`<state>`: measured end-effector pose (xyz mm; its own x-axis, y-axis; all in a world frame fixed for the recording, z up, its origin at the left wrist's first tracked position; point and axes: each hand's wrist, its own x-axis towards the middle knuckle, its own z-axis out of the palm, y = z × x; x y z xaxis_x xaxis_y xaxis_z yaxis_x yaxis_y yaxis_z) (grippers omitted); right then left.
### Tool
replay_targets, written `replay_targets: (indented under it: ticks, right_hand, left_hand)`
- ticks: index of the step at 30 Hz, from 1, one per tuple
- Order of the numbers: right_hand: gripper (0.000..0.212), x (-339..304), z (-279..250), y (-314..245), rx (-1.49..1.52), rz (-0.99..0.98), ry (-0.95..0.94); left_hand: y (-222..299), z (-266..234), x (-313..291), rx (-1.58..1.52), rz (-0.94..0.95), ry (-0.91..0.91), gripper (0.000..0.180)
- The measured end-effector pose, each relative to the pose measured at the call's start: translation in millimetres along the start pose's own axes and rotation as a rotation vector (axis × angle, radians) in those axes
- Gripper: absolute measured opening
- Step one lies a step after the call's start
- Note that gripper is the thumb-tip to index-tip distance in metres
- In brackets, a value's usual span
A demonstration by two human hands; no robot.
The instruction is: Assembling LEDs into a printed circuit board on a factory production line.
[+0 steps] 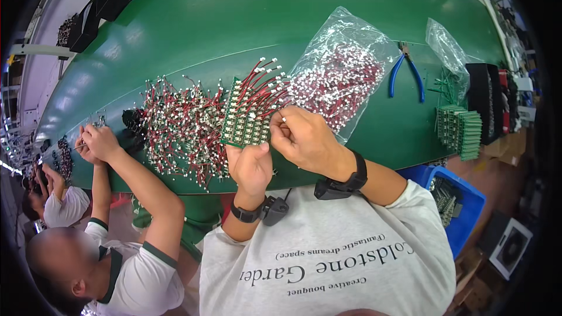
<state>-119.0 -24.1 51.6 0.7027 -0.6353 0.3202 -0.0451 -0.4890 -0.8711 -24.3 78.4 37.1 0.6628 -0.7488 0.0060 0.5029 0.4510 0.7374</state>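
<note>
My left hand point(252, 169) grips the lower edge of a green circuit board panel point(231, 126), thumb on top. Rows of small white sockets cover the panel. Red wires with white plugs rise from its upper part. At the panel's right edge, my right hand point(304, 140) is closed in a pinch. A tiny white bit shows at its fingertips, too small to name for sure. Just beyond that hand lies a clear plastic bag point(336, 32) holding many red wires with white plugs point(345, 79). Left of the panel spreads a heap of small wired boards point(178, 129).
Blue-handled pliers point(406, 73) lie right of the bag. Farther right are another clear bag point(446, 44), stacked green panels point(458, 131) and a black box point(486, 99). A blue bin point(468, 205) stands below the table's right edge. A co-worker's hands point(96, 142) work at left.
</note>
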Motion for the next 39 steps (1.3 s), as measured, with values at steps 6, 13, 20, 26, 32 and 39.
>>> replay_targets:
  ticks: [6,13,20,26,32,39]
  right_hand:
    - [0.009,1.3,-3.0,0.4,-0.016,-0.054,0.000]
    - [0.010,0.7,-6.4,-0.7,-0.071,-0.099,0.016]
    - [0.006,-1.0,-5.1,2.0,-0.001,0.001,-0.023]
    - [0.007,0.4,-7.6,-0.4,0.045,0.062,-0.053]
    - [0.010,2.0,-13.3,-3.9,-0.006,0.085,-0.109]
    - [0.008,1.7,-12.4,-3.5,0.027,0.069,-0.073]
  left_hand:
    - [-1.4,-3.7,0.7,-0.025,0.000,-0.022,0.067]
    - [-0.9,1.6,0.7,-0.044,0.003,0.011,0.059]
    - [-1.0,3.6,0.0,-0.018,-0.021,-0.055,0.077]
    - [3.4,15.9,0.6,0.060,-0.066,-0.006,0.093]
    - [4.6,19.7,1.6,0.121,-0.039,0.014,0.059]
    - [5.5,20.7,2.3,0.108,-0.082,-0.045,0.079]
